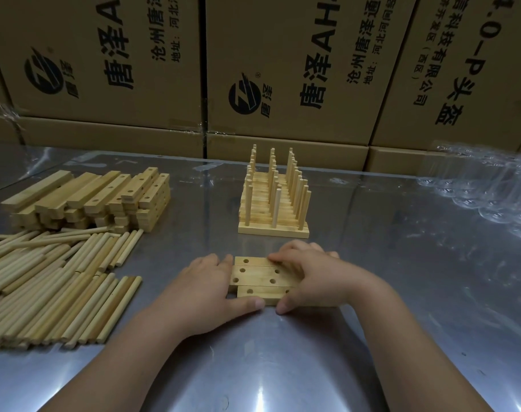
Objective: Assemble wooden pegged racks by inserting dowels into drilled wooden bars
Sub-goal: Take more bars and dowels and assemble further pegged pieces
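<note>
On the table (283,367), right in front, four drilled bars (257,278) lie flat side by side, holes up, with the nearest one shifted a bit to the right. Left hand (205,289) hugs the left ends, fingers against them and thumb along the near edge. Right hand (309,278) covers the right ends, fingers over the top and thumb on the near edge too, so both are gripping the set. Loose dowels (54,286) are piled off to the left, with spare bars (89,200) stacked just behind them. Finished racks (274,200) stand in a row further back, pegs up. Cardboard boxes (283,69) line the back, and there's clear plastic (491,188) at the far right.
</note>
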